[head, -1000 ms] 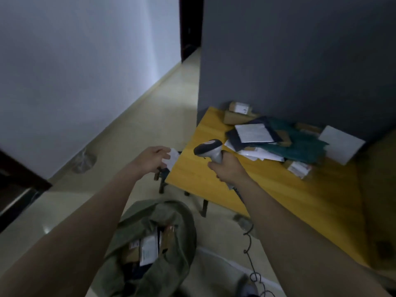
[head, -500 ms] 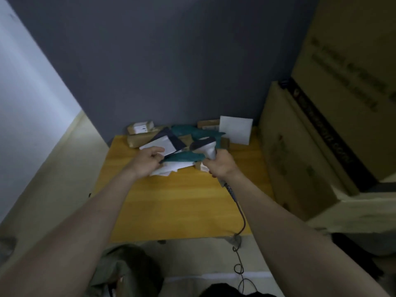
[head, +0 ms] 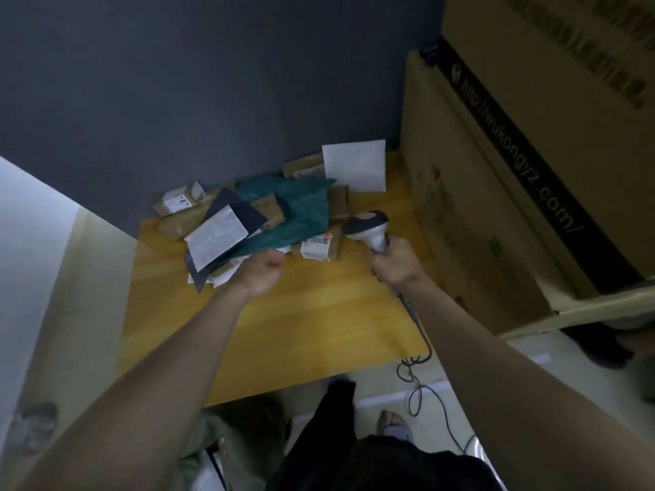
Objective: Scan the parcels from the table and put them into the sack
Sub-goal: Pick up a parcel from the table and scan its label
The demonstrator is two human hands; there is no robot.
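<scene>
From the head view, the left hand [head: 264, 272] is pinching the teal mailer [head: 294, 214] at the pile's six o'clock edge on the table [head: 283, 324]; it looks soft, light and slippery, best gathered by that corner. The right hand [head: 395, 262] is gripping the scanner [head: 368, 228], now swung out to three o'clock of the pile.

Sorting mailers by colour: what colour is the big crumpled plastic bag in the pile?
Teal green; the crumpled plastic mailer bag shows in the head view.
</scene>
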